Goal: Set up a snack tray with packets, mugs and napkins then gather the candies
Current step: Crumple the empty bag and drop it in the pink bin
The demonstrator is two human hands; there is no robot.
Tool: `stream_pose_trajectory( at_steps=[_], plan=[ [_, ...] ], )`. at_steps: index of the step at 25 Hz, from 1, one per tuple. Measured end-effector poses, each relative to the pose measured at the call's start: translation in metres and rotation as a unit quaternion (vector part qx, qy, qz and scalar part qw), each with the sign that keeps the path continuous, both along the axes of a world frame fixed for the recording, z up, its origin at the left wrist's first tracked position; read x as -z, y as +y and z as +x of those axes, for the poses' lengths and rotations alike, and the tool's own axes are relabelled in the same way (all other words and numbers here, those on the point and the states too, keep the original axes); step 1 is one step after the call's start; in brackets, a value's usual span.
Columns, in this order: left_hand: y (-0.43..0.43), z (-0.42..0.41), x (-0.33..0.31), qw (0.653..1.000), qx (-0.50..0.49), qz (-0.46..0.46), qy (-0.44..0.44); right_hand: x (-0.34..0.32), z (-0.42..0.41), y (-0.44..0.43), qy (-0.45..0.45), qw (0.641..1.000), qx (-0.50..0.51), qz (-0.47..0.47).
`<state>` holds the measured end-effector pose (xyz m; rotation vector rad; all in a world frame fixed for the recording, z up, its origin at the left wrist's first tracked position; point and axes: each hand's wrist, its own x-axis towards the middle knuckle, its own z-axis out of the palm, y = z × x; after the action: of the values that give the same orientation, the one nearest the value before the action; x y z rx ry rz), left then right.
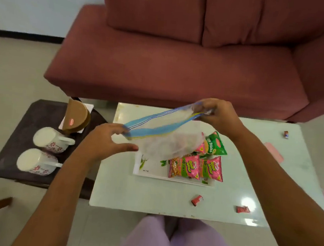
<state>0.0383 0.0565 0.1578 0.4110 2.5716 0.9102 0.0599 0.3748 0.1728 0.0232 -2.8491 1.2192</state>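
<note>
Just the one view: it was shot from head height, aimed forward and down, close over the tabletop, with a sofa seen beyond.

white tray mid table, pink and green packets on its right half. three red candies: two by the front edge, one near the far right corner. clear zip bag stretched above.

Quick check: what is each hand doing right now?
Left hand: pinching one end of the zip bag.
Right hand: gripping the bag's other end.
</note>
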Motion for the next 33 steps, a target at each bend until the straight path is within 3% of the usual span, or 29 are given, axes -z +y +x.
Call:
stream_pose_trajectory(
  at_steps=[2, 4, 6, 8, 11, 13, 15, 17, 18, 21, 24, 26, 29, 33],
  plan=[
    [0.000, -0.003, -0.006, 0.989, -0.063, 0.134, 0.001, -0.024, 0.008, 0.006, -0.040, 0.997, 0.019, -0.068],
    [0.014, -0.010, -0.019, 0.953, -0.120, 0.277, -0.004, -0.039, 0.020, 0.012, -0.038, 0.979, 0.053, -0.194],
    [0.031, -0.020, -0.030, 0.915, -0.145, 0.377, -0.010, -0.047, 0.033, 0.022, -0.006, 0.941, 0.116, -0.319],
    [0.049, -0.026, -0.041, 0.898, -0.139, 0.416, -0.021, -0.052, 0.043, 0.032, 0.026, 0.901, 0.191, -0.388],
    [0.078, -0.030, -0.050, 0.889, -0.142, 0.435, -0.026, -0.054, 0.058, 0.043, 0.025, 0.858, 0.257, -0.444],
    [0.098, -0.034, -0.051, 0.876, -0.197, 0.439, -0.041, -0.052, 0.075, 0.050, -0.064, 0.843, 0.211, -0.490],
    [0.113, -0.035, -0.046, 0.850, -0.262, 0.447, -0.094, -0.046, 0.095, 0.048, -0.170, 0.856, 0.151, -0.463],
    [0.122, -0.027, -0.037, 0.803, -0.288, 0.481, -0.201, -0.035, 0.109, 0.040, -0.196, 0.883, 0.164, -0.394],
    [0.124, -0.019, -0.030, 0.799, -0.264, 0.474, -0.260, -0.031, 0.111, 0.034, -0.182, 0.886, 0.194, -0.380],
    [0.132, 0.018, -0.007, 0.845, -0.126, 0.389, -0.346, -0.018, 0.112, 0.026, -0.137, 0.863, 0.286, -0.393],
    [0.152, 0.054, 0.002, 0.816, -0.064, 0.381, -0.429, -0.007, 0.110, 0.024, -0.120, 0.815, 0.379, -0.422],
    [0.175, 0.072, 0.000, 0.805, -0.025, 0.373, -0.461, -0.003, 0.111, 0.019, -0.113, 0.804, 0.421, -0.405],
    [0.215, 0.098, -0.004, 0.826, 0.005, 0.342, -0.449, -0.005, 0.120, 0.014, -0.099, 0.813, 0.413, -0.399],
    [0.245, 0.117, -0.006, 0.861, 0.017, 0.289, -0.418, -0.025, 0.149, 0.029, -0.138, 0.789, 0.335, -0.496]
  ],
)
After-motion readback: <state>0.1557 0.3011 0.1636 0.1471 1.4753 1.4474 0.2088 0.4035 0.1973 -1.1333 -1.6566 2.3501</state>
